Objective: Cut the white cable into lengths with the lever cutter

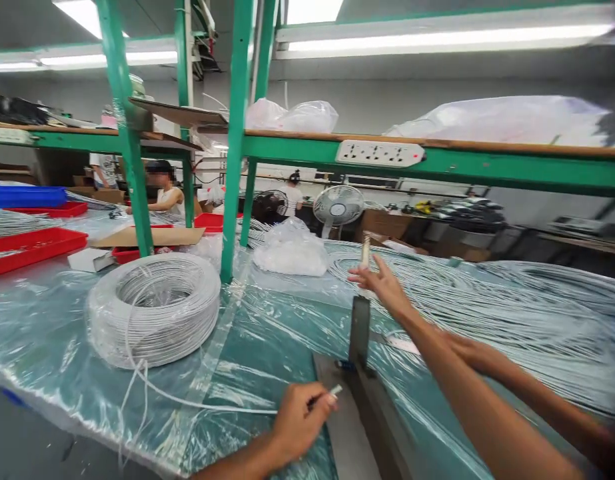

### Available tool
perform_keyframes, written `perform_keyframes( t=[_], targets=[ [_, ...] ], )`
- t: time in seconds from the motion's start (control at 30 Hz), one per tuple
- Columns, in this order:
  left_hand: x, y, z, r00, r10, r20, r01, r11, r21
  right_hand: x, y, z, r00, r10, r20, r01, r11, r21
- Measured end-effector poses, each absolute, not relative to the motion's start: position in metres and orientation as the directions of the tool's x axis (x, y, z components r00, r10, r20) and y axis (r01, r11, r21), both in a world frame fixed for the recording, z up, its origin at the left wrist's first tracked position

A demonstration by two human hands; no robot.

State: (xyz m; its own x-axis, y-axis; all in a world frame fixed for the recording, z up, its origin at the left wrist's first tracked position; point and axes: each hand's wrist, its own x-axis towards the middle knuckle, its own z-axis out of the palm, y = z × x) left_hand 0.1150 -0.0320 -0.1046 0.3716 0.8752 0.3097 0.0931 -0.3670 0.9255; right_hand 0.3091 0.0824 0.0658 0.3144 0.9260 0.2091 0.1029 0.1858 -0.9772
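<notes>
My left hand [304, 420] is closed round a white cable [237, 408], low in front of me. The cable's short pale end sticks out past my thumb and fingertips. From there the cable runs left to a big coil of white cable [154, 313] in clear plastic wrap. My right hand [382, 283] reaches over a grey metal stand [360, 330], fingers spread and stretched out. Its fingertips are beside a whitish upright piece [366, 250] above the post; whether they touch it I cannot tell. The stand's flat base [337, 413] lies just right of my left hand.
Another forearm and hand [470, 350], seemingly a co-worker's, comes in from the right near a pale strip [402, 345]. Many loose cable loops [467, 300] cover the right side. Green shelf posts [234, 147] rise ahead. Red trays [37, 247] stand left; people sit further back.
</notes>
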Motion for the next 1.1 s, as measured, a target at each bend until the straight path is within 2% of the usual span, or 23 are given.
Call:
perform_keyframes(
  t=[0.1,0.17,0.23,0.3,0.37,0.47,0.53,0.6,0.67,0.7,0.73,0.8,0.9,1.0,1.1],
  targets=[
    [0.111,-0.034,-0.091,0.308,0.907,0.287,-0.043,-0.288,0.957,0.303,0.032,0.051,0.293,0.906,0.307,0.173,0.266,-0.948],
    [0.109,-0.038,-0.076,0.23,0.937,0.262,-0.161,-0.229,0.96,0.297,-0.011,0.038,0.158,0.949,0.274,0.215,0.238,-0.947],
    [0.107,-0.046,-0.057,0.166,0.96,0.224,-0.299,-0.167,0.939,0.29,-0.056,0.02,-0.051,0.989,0.137,0.261,0.145,-0.954],
    [0.109,-0.059,-0.038,0.148,0.974,0.174,-0.439,-0.093,0.894,0.278,-0.094,-0.002,-0.236,0.97,-0.056,0.291,0.016,-0.957],
    [0.115,-0.074,-0.021,0.171,0.978,0.12,-0.551,-0.007,0.835,0.263,-0.121,-0.027,-0.322,0.935,-0.151,0.279,-0.059,-0.958],
    [0.128,-0.093,-0.004,0.244,0.967,0.074,-0.63,0.1,0.77,0.234,-0.141,-0.059,-0.399,0.915,-0.06,0.168,0.009,-0.986],
    [0.133,-0.1,0.003,0.277,0.956,0.101,-0.616,0.096,0.782,0.218,-0.144,-0.072,-0.421,0.906,0.035,0.068,0.07,-0.995],
    [0.129,-0.1,0.008,0.313,0.929,0.199,-0.491,-0.021,0.871,0.213,-0.144,-0.074,-0.384,0.92,0.082,-0.02,0.08,-0.997],
    [0.118,-0.094,0.012,0.412,0.85,0.329,-0.223,-0.256,0.941,0.226,-0.144,-0.066,-0.243,0.965,0.098,-0.097,0.077,-0.992],
    [0.11,-0.09,0.013,0.49,0.792,0.365,-0.061,-0.387,0.92,0.239,-0.145,-0.06,-0.132,0.986,0.104,-0.139,0.085,-0.987],
    [0.102,-0.086,0.012,0.57,0.737,0.364,0.093,-0.497,0.863,0.256,-0.146,-0.053,0.005,0.993,0.114,-0.18,0.113,-0.977],
    [0.087,-0.076,0.01,0.684,0.685,0.25,0.352,-0.61,0.709,0.301,-0.148,-0.039,0.327,0.937,0.124,-0.233,0.207,-0.95],
    [0.07,-0.06,0.002,0.702,0.71,0.054,0.599,-0.63,0.495,0.378,-0.155,-0.027,0.698,0.713,0.066,-0.253,0.332,-0.909],
    [0.058,-0.043,-0.003,0.652,0.757,0.045,0.704,-0.626,0.336,0.44,-0.167,-0.024,0.825,0.564,-0.015,-0.257,0.353,-0.9],
    [0.046,-0.027,-0.002,0.593,0.799,0.097,0.761,-0.596,0.257,0.482,-0.183,-0.025,0.871,0.481,-0.101,-0.281,0.319,-0.905]
  ],
)
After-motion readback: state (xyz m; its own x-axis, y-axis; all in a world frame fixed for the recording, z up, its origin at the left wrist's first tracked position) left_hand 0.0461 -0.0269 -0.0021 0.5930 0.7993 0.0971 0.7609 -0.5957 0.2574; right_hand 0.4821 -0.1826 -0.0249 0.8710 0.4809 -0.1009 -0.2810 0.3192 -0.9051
